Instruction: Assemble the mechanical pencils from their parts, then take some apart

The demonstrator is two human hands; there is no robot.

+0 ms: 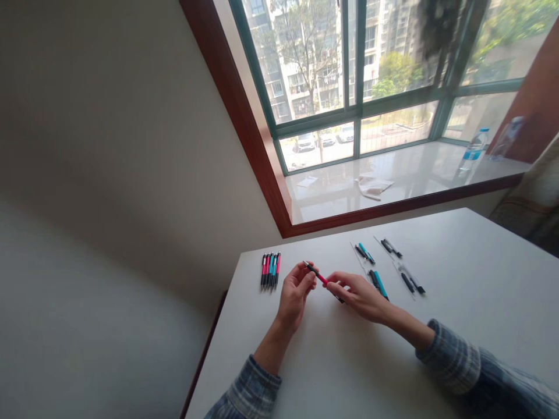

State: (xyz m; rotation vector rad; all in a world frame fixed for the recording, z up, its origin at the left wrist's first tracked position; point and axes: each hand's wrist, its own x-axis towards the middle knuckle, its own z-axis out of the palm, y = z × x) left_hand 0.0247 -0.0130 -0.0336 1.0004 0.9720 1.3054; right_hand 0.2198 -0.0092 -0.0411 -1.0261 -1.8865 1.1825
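A pen with a pink barrel and black grip (323, 279) is held between my two hands above the white table. My left hand (292, 299) pinches it at the black grip near the pointed tip, thumb against fingers. Closed on the pink barrel is my right hand (360, 295). A small dark piece (339, 299) shows just below the right fingers; whether it belongs to this pen I cannot tell. Beyond the right hand lie pen parts: a teal barrel (381, 286), another teal barrel (367, 252), black grips (407, 283) and thin refills (358, 254).
Several whole pens (271, 271), pink and teal, lie side by side on the white table (340, 372) at the left. Behind it, a windowsill (327, 201) carries a crumpled cloth or tissue (373, 187) and a water bottle (474, 148). A wall (131, 203) rises at left.
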